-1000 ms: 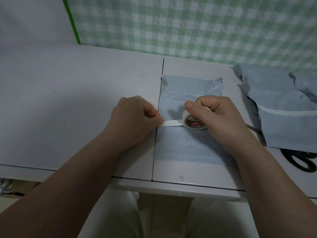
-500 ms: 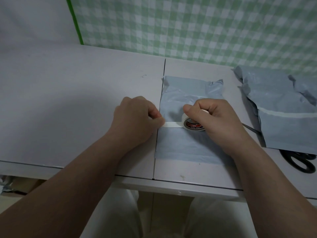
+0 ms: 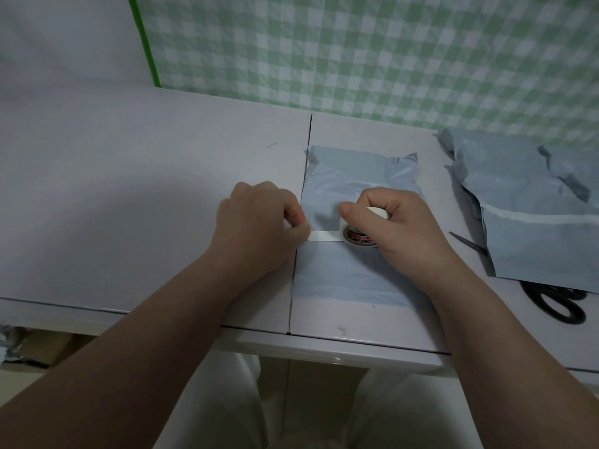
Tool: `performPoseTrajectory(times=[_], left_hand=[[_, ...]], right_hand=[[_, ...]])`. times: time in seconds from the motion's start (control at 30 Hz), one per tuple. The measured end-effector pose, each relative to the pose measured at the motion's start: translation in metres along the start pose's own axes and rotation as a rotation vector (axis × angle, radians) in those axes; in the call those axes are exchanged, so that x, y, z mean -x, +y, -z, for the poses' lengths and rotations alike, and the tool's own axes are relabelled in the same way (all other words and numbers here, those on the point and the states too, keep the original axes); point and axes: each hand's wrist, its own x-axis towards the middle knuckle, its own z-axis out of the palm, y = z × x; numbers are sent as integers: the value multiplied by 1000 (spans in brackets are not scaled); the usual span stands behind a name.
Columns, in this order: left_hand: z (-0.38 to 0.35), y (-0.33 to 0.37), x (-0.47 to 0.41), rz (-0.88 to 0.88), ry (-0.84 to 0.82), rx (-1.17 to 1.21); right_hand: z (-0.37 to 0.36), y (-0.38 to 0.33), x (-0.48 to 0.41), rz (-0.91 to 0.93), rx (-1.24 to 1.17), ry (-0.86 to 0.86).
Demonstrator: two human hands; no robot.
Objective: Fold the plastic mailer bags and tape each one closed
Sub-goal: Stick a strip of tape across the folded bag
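A folded grey-blue mailer bag (image 3: 343, 273) lies flat on the white table (image 3: 146, 196) in front of me. My right hand (image 3: 402, 231) grips a small white tape roll (image 3: 358, 233) that rests on the bag. A short white strip of tape (image 3: 324, 236) runs from the roll to the bag's left edge. There my left hand (image 3: 259, 225) pinches the strip's free end. The strip lies low across the bag's fold.
A loose pile of grey-blue mailer bags (image 3: 531, 209) lies at the right. Black scissors (image 3: 557, 303) poke out from under that pile near the table's front edge. A green checked cloth (image 3: 356, 53) hangs behind the table.
The tape roll and my right hand have shifted a little toward my left hand, so the pulled strip is shorter. My left hand keeps its pinch at the bag's left edge.
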Motion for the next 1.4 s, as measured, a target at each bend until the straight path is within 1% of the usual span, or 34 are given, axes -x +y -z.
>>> performPoseTrajectory(times=[0.27, 0.37, 0.4, 0.47, 0.5, 0.53, 0.6, 0.63, 0.7, 0.77, 0.9, 1.0, 1.13, 1.27, 1.4], left_hand=[[-1, -5, 1, -20, 47, 60], [-2, -6, 3, -76, 154, 118], [-2, -4, 5, -107, 204, 131], [-4, 1, 13, -190, 252, 112], [-6, 6, 19, -244, 238, 95], [-7, 13, 26, -273, 176, 87], [-10, 25, 39, -252, -19, 52], [-13, 27, 42, -242, -97, 2], [-18, 27, 46, -274, -167, -142], [-18, 26, 47, -313, -175, -243], [-18, 24, 52, -329, -210, -420], [-18, 24, 54, -311, -258, -482], [-16, 28, 54, -307, -279, -524], [-17, 28, 55, -304, -272, -563], [-15, 31, 55, -296, -295, -560]], right_hand=[[-3, 0, 2, 3, 5, 7], [-3, 1, 2, 3, 0, 6], [-3, 1, 2, 8, 4, 6], [-3, 2, 1, 14, 12, 9], [-4, 2, 1, 18, 12, 11], [-4, 2, 2, 24, 7, 11], [-4, 1, 3, 29, -8, 5], [-4, 1, 3, 22, -18, 2], [-4, 0, 3, 2, -33, -3], [-3, 0, 3, -7, -43, -3], [0, -2, 6, -5, -117, 19], [1, -6, 8, -1, -160, 50], [3, -7, 8, -38, -225, 48], [9, -6, 4, -60, -150, 24], [24, -10, 3, -37, 76, -41]])
